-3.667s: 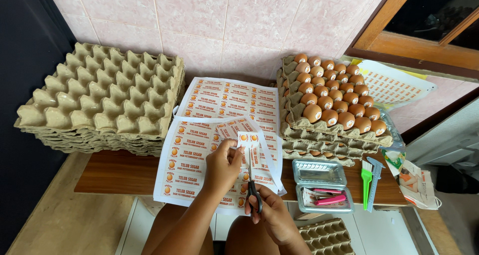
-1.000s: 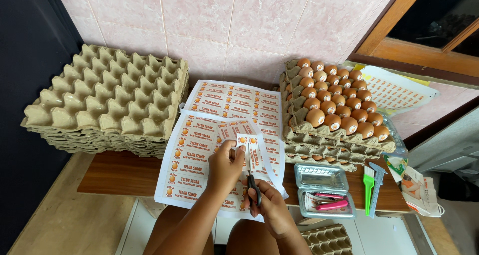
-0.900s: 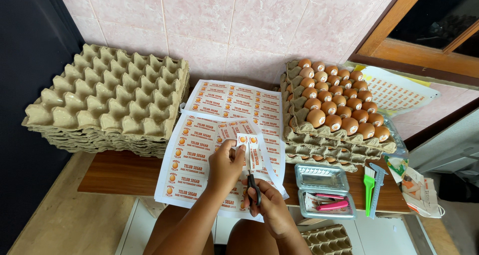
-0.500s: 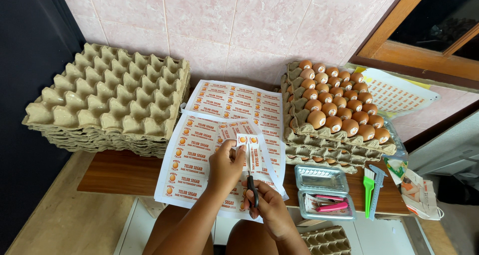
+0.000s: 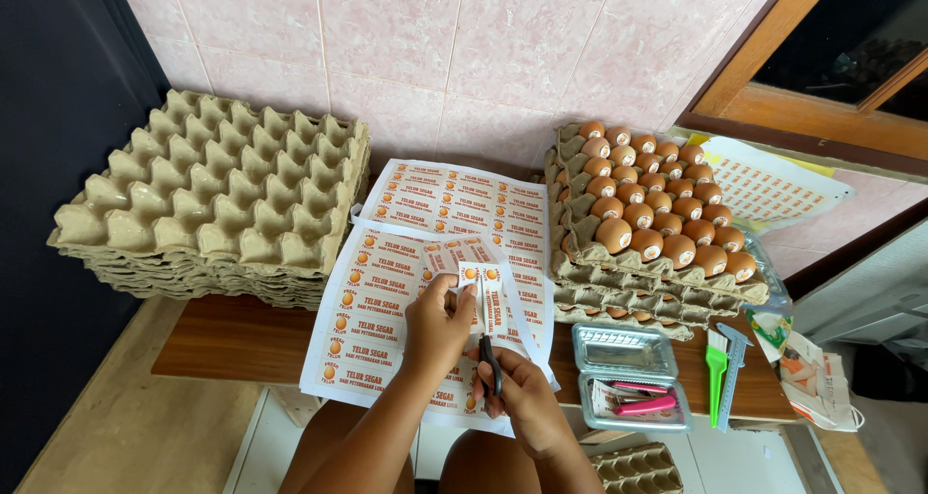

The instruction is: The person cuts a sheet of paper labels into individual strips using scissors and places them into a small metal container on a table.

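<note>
Your left hand (image 5: pixel 437 322) pinches a cut strip of labels (image 5: pixel 480 296) between thumb and fingers, holding it above the printed label sheet (image 5: pixel 372 325) on the wooden table (image 5: pixel 222 339). Your right hand (image 5: pixel 522 402), at five o'clock from the left, is curled through the handles of black scissors (image 5: pixel 491 361), with the blades pointing up into the strip's lower edge. Empty egg trays (image 5: pixel 217 199) stack at ten o'clock; trays of brown eggs (image 5: pixel 657 223) sit at two o'clock. A metal tin (image 5: pixel 628 373) lies at three o'clock.

It looked like a small egg shop: egg trays (image 5: pixel 217 199), eggs (image 5: pixel 657 204), label sheets (image 5: pixel 454 204) lay on a counter (image 5: pixel 232 344).
</note>
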